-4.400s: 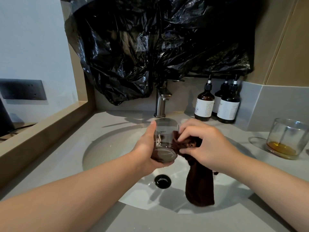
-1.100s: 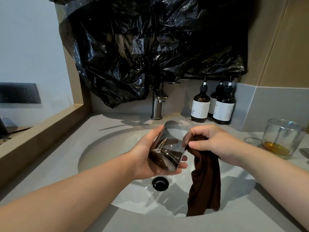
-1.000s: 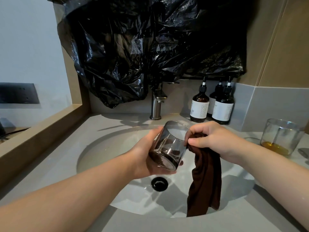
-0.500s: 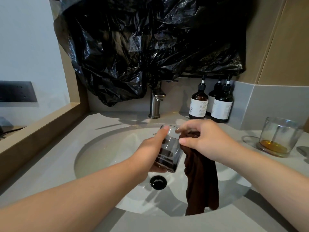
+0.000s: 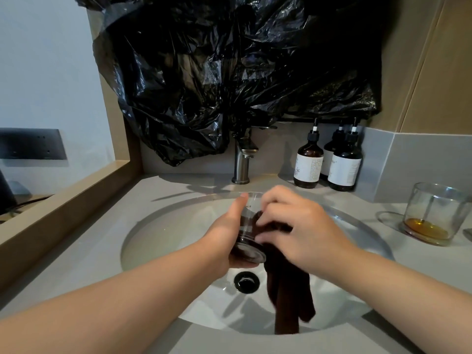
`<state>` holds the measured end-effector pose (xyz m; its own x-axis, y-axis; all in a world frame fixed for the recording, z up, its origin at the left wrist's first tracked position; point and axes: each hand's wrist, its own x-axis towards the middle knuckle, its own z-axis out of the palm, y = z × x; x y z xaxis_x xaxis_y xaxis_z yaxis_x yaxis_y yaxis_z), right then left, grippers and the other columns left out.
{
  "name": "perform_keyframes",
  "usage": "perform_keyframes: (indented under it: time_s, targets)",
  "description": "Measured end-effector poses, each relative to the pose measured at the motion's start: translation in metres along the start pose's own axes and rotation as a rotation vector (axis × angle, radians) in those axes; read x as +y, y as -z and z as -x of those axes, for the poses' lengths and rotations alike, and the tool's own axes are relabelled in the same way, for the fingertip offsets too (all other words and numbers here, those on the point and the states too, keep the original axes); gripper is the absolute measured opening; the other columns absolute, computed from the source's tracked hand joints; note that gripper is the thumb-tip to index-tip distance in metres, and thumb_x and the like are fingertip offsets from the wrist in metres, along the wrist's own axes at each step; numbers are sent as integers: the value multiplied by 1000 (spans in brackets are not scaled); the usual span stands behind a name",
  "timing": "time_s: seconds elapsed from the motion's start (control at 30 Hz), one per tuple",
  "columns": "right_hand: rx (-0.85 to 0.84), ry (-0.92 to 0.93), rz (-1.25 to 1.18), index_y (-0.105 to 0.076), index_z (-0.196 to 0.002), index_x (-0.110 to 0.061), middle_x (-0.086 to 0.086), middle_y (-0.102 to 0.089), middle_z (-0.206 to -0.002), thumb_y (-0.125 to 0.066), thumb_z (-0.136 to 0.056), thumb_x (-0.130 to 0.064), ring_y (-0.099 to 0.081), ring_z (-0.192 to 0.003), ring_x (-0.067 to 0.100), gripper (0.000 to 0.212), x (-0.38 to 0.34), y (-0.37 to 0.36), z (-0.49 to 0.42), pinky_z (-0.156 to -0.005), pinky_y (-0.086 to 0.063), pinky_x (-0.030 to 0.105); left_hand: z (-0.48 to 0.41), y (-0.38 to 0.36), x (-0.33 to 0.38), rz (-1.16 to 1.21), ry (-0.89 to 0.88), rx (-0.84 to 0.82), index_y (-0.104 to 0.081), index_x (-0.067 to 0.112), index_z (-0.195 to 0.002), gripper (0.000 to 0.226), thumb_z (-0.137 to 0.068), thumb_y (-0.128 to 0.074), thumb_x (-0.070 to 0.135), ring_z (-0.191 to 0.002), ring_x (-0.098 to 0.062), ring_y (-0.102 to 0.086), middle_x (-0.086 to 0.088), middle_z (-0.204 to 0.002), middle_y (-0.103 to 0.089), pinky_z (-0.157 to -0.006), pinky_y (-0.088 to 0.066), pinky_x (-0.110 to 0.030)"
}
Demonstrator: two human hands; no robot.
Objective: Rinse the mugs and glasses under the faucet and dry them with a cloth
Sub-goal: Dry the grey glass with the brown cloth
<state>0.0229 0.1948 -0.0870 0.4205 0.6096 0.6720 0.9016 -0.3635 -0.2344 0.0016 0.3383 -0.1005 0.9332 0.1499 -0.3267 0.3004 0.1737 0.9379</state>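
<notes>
Over the white sink basin [image 5: 163, 233], my left hand [image 5: 224, 241] grips a clear glass tumbler [image 5: 246, 235], tilted with its thick base toward me. My right hand [image 5: 298, 231] holds a dark brown cloth [image 5: 288, 292] against the tumbler's right side, and the cloth's loose end hangs down into the basin. A second glass [image 5: 434, 213] with a little amber liquid and a stirrer stands on the counter at the right. The brushed-metal faucet [image 5: 242, 162] stands behind the basin with no water visible.
Three brown pump bottles [image 5: 329, 164] stand at the back right of the counter. A black plastic sheet [image 5: 229, 72] covers the wall above the faucet. The black drain [image 5: 246, 281] lies below my hands. A wooden ledge [image 5: 63, 198] borders the counter on the left.
The tumbler has been turned from mouth-up-and-tilted to base toward me. My right hand has moved the cloth from the rim onto the glass's side.
</notes>
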Motion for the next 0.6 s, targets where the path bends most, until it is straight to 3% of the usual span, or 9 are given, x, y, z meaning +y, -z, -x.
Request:
perform_keyframes:
  time_s: [0.13, 0.33, 0.5, 0.6]
  targets:
    - [149, -215, -68, -60, -70, -13, -7, -53, -88, -81, -68, -5, -52, -84, 7, 23, 20, 11, -1, -77, -37, 8, 2, 0, 1, 137, 39, -47, -66, 10, -103, 63, -85, -47, 67, -69, -28, -64, -11, -78, -70, -61, -51, -37]
    - [-51, -70, -12, -58, -74, -16, -13, -52, -90, -80, -67, -8, -52, -82, 9, 24, 15, -2, 9, -72, -41, 20, -1, 6, 7, 232, 62, 17, -64, 6, -111, 71, -82, -48, 69, -68, -31, -66, -16, -81, -72, -60, -50, -37]
    - [115, -432, -22, -61, -79, -24, -10, -55, -92, -78, -72, -8, -52, -86, 2, 25, 33, 19, -5, -75, -34, 3, 4, 2, 5, 171, 58, -105, -63, 7, -111, 70, -83, -46, 69, -71, -35, -67, -18, -86, -71, -65, -53, -39]
    - [-33, -573, -231, -64, -95, -34, -13, -64, -103, -72, -80, -6, -59, -97, 3, 32, 35, 35, -8, -84, -40, 6, 4, 1, 4, 131, 59, -109, -63, 11, -112, 66, -81, -50, 68, -77, -37, -69, -18, -91, -73, -63, -55, -39]
